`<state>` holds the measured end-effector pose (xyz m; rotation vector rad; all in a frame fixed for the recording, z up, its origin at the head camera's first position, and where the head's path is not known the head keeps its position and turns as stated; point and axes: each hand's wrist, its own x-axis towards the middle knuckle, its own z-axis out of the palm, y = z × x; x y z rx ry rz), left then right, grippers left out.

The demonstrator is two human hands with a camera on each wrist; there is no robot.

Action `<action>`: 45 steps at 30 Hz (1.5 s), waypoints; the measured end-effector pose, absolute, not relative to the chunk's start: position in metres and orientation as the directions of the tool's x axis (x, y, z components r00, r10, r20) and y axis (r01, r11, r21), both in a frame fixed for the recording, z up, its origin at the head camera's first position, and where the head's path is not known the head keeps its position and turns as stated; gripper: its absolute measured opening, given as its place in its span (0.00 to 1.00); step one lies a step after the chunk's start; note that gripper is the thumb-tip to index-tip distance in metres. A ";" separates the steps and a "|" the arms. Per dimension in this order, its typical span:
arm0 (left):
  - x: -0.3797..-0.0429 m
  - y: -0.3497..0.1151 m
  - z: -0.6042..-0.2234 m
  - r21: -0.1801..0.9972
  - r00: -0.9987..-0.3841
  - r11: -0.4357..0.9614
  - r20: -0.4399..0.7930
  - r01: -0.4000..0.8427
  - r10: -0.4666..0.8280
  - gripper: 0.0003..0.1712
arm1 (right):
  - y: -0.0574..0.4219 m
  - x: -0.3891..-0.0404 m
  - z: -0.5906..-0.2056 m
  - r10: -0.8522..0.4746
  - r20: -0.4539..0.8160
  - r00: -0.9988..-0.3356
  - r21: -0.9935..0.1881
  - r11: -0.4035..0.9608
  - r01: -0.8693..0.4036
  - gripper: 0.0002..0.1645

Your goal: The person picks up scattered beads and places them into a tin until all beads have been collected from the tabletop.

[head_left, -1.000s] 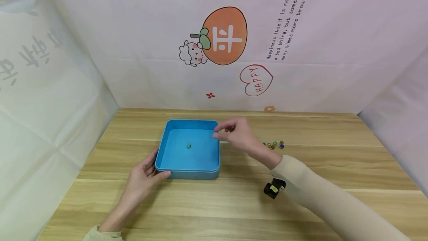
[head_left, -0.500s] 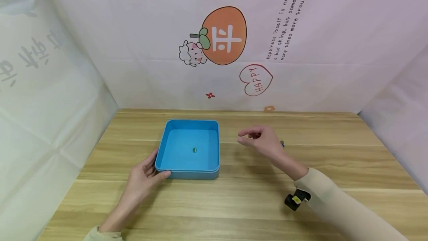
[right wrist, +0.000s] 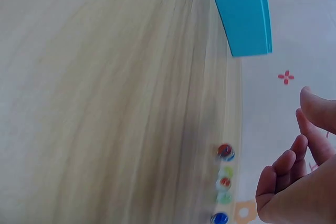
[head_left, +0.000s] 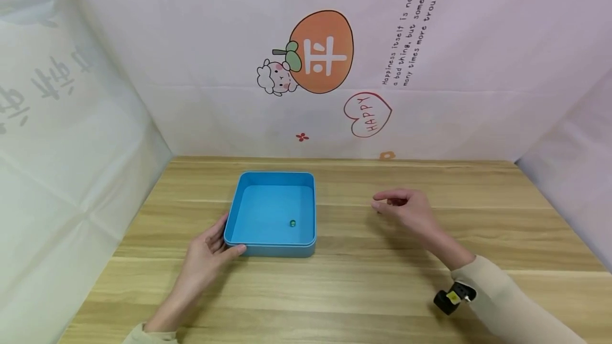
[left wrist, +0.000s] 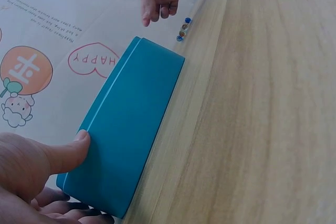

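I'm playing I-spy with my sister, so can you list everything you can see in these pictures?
Box: 1, blue, on the table
Marble: 1, green, inside the box
Loose marbles: several (exact count unclear), mixed colours, on the table near the right hand
Table: 1, light wood brown, under the box
Cloth walls: 3 sides, whitish, behind the table and at both sides
Heart picture: 1, red outline, on the back cloth
Black gadget: 1, black with yellow patch, at the right wrist
Sleeves: 2, beige, on both arms
Left hand: 1, bare, gripping the box's near left corner
Right hand: 1, bare, right of the box
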<state>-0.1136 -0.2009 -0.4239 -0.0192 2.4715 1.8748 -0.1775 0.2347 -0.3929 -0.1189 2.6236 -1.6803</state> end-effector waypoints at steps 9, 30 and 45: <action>-0.112 -0.201 -0.424 0.964 -0.999 0.265 -0.034 -0.026 0.023 0.51 | 0.263 -0.177 -0.400 -0.016 0.011 -1.000 -0.891 0.454 -0.017 0.25; -0.112 -0.203 -0.425 0.963 -0.999 0.268 -0.033 -0.028 0.011 0.51 | 0.302 -0.185 -0.411 0.003 -0.059 -0.998 -0.846 0.531 0.052 0.31; -0.112 -0.201 -0.422 0.958 -0.999 0.283 -0.035 -0.032 0.005 0.50 | 0.320 -0.190 -0.420 -0.001 -0.094 -0.996 -0.790 0.609 0.074 0.33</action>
